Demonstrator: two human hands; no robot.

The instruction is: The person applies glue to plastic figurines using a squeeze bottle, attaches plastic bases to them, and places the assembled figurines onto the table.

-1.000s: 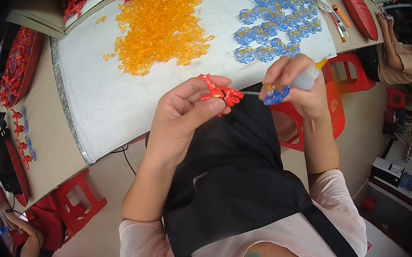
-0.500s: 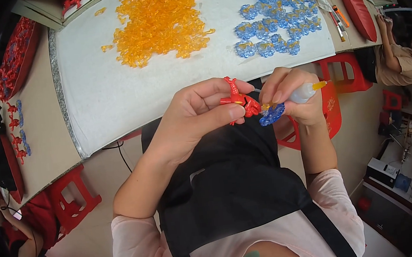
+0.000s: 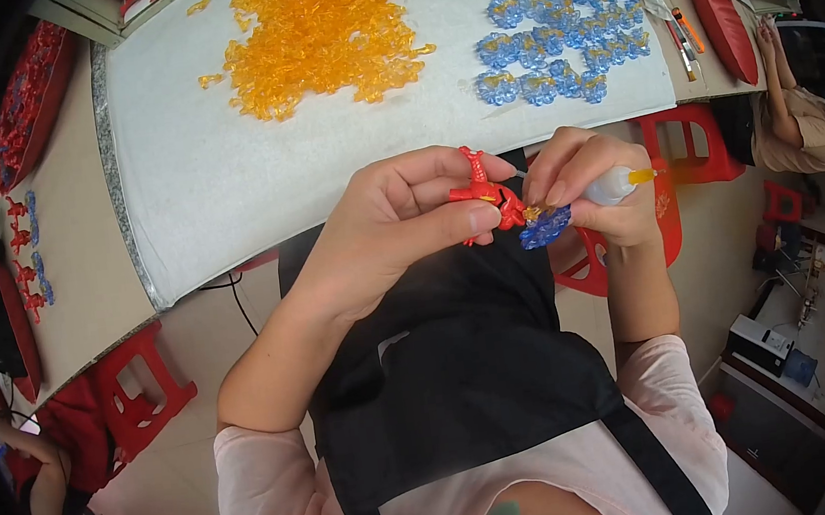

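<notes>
My left hand (image 3: 407, 203) is closed on a small glossy red plastic figure (image 3: 488, 195), pinched between thumb and fingers. My right hand (image 3: 598, 183) holds a translucent blue plastic piece (image 3: 546, 228) with an amber bit (image 3: 531, 213) on it, between thumb and fingertips. The amber bit meets the right side of the red figure; whether it is seated in it I cannot tell. Tucked in the same right hand is a small whitish squeeze bottle (image 3: 611, 186), its yellow end (image 3: 641, 176) pointing right and a thin tip reaching left past the fingers. Both hands are over my black apron (image 3: 446, 385).
Ahead lies a white-covered table (image 3: 193, 180) with a heap of amber pieces (image 3: 320, 46) and rows of blue pieces (image 3: 550, 37). Red trays (image 3: 722, 24) and tools (image 3: 681, 38) lie right. A tray of red parts (image 3: 30, 107) stands left. Red stools (image 3: 145, 391) and other people are nearby.
The blue piece with its amber bit has come closer against the red figure. Both hands have shifted slightly to the right, and the view has tilted a little.
</notes>
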